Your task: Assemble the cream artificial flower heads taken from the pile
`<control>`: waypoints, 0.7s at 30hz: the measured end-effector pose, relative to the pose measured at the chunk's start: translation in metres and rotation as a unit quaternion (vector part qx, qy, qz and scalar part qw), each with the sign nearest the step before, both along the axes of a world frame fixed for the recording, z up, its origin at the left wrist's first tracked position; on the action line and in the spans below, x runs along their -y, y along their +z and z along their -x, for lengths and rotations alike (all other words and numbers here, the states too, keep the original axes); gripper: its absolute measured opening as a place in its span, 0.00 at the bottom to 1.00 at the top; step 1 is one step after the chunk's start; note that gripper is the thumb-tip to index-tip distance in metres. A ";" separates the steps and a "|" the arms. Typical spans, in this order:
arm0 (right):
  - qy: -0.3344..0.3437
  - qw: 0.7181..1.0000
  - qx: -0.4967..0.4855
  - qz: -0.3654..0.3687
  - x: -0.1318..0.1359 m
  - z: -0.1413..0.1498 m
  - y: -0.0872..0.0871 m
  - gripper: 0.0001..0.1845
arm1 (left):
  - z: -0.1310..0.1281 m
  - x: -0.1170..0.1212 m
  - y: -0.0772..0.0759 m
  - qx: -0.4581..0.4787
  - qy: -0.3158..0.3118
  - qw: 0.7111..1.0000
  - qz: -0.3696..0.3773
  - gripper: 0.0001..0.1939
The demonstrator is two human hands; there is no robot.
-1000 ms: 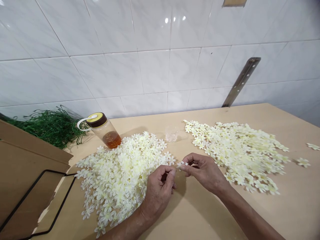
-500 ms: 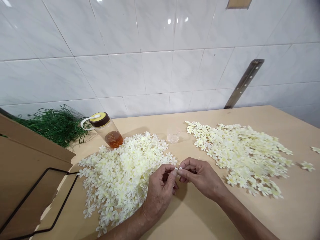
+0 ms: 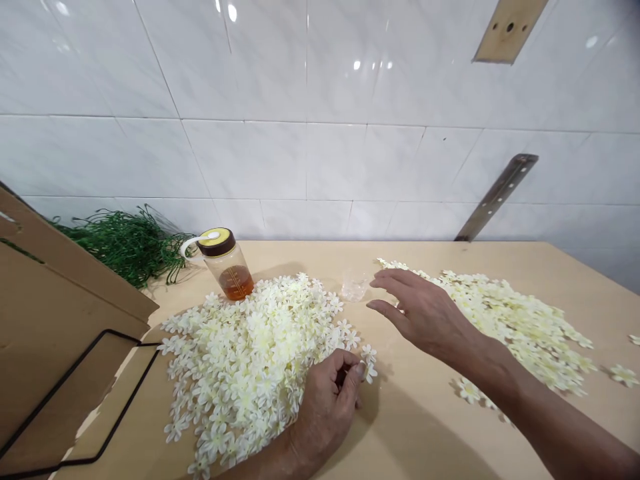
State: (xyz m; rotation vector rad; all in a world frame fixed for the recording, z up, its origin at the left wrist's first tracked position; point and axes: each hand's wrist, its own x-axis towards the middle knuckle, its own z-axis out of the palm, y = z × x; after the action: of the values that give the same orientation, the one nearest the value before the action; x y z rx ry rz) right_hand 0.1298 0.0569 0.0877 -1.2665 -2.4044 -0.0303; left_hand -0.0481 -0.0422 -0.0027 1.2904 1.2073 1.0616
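Observation:
My left hand [image 3: 333,393] is closed in a pinch at the right edge of a heap of white artificial flowers [image 3: 260,340]. A white flower [image 3: 370,368] shows at the tips of its thumb and forefinger, partly hidden by them. My right hand [image 3: 407,300] is stretched out over the table with thumb and fingers apart, holding nothing that I can see. Just left of its fingertips lies a small cluster of clear plastic bits [image 3: 353,287], too fine to make out singly. Behind my right forearm spreads a flatter pile of cream flowers [image 3: 520,327], partly covered by it.
A drink bottle [image 3: 227,263] with amber liquid stands behind the left heap. Green artificial stems [image 3: 135,247] lie at the back left. A cardboard box [image 3: 65,320] and a black wire frame [image 3: 127,407] take up the left side. A tiled wall [image 3: 280,160] closes off the back.
My hands have parted: the right one has left the left one's fingertips, opened, and moved up towards the clear bits. The left hand remains pinched beside the heap. The view has tilted up slightly.

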 end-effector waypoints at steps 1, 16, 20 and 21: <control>0.001 0.999 0.045 0.000 -0.008 0.005 0.005 0.16 | 0.000 0.001 -0.001 0.002 -0.004 1.000 -0.002 0.15; 0.017 0.948 0.224 0.227 -0.061 0.047 -0.009 0.15 | 0.000 0.002 -0.013 -0.006 -0.014 0.999 -0.028 0.14; 0.010 0.944 0.205 0.257 -0.061 0.046 -0.010 0.18 | -0.001 0.002 -0.013 -0.008 -0.013 1.000 -0.027 0.14; 0.010 0.944 0.199 0.263 -0.061 0.045 -0.009 0.18 | -0.001 0.001 -0.014 -0.007 -0.015 1.000 -0.027 0.14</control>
State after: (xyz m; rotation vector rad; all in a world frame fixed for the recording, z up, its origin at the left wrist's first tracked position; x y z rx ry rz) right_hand 0.0849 0.1175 0.0782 -1.5872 -2.8942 0.4286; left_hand -0.0474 -0.0436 -0.0162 1.3545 1.1744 1.0714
